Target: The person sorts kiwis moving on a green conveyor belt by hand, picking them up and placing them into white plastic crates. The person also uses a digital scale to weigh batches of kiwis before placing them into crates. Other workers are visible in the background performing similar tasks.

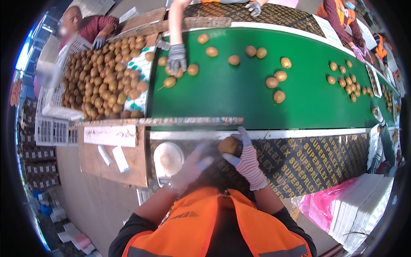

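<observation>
Striped work gloves cover both hands. My right hand (247,160) grips a brown kiwifruit (228,145) at the near edge of the green conveyor belt (208,102). To its left, my left hand (192,165) is blurred, its fingers apart and nothing visible in it. A white round kitchen scale (168,159) stands left of that hand on the dark printed plywood board (298,160). Kiwifruit (279,96) lie scattered over the belt, and a large heap of kiwifruit (99,80) fills the sorting area at the left.
Across the belt a co-worker's gloved hand (176,59) touches kiwifruit. A wooden rail (160,121) borders the belt's near left side. White plastic crates (53,131) stand at the left; a stack of white sheets (359,202) with pink film is at the lower right. Other co-workers line the belt.
</observation>
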`<state>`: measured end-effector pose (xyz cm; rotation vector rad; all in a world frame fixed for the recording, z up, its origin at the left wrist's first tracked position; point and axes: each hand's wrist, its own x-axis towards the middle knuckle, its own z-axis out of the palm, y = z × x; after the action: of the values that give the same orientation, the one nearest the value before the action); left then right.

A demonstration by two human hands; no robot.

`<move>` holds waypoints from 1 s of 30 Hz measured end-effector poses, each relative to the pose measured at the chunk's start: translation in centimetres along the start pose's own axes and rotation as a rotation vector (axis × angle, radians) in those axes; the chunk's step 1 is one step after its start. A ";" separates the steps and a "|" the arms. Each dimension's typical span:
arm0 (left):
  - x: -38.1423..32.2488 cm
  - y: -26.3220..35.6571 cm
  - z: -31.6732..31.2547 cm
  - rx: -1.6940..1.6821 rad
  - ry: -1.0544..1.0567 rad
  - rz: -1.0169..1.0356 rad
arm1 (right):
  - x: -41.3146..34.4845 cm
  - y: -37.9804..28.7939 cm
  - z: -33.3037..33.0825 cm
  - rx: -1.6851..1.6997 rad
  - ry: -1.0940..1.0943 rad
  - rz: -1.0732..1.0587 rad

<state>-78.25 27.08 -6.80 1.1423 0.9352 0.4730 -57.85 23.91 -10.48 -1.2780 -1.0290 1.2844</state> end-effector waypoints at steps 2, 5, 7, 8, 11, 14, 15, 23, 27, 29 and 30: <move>-1.8 1.1 0.2 -0.036 0.056 0.032 | -1.5 -0.8 3.5 -0.275 -0.089 -0.158; -5.6 0.5 -1.1 -0.055 0.161 0.021 | -2.9 -3.2 6.7 -0.471 -0.279 -0.346; -9.4 0.4 -2.1 -0.200 0.272 0.017 | -3.8 -3.7 7.2 -0.391 -0.462 -0.201; -11.5 -0.9 -2.9 -0.277 0.361 -0.053 | -4.1 -4.0 7.6 -0.346 -0.535 -0.161; -18.4 -5.1 -5.3 -0.536 0.515 -0.195 | -4.9 -4.4 8.1 -0.438 -0.578 -0.055; -25.0 -9.2 -5.8 -0.676 0.645 -0.468 | -5.6 -2.9 8.2 -0.478 -0.534 0.022; -27.1 -11.5 -5.9 -0.698 0.694 -0.525 | -5.8 -2.3 8.3 -0.533 -0.540 -0.039; -31.3 -22.3 -12.2 0.244 1.249 -0.669 | -5.0 -0.7 7.7 -0.894 -0.578 -0.080; -23.4 -9.1 -13.1 0.634 1.283 -0.067 | -3.7 0.7 5.4 -0.934 -0.459 0.037; -19.1 -7.2 -15.2 0.841 1.112 0.202 | -3.2 2.1 3.9 -0.896 -0.384 0.092; -16.1 -6.0 -15.5 0.835 1.047 0.192 | -2.9 2.5 3.3 -0.853 -0.307 0.102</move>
<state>-100.68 21.57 -7.84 1.7736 2.0640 0.9182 -61.51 20.94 -12.30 -1.8005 -1.8741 1.1682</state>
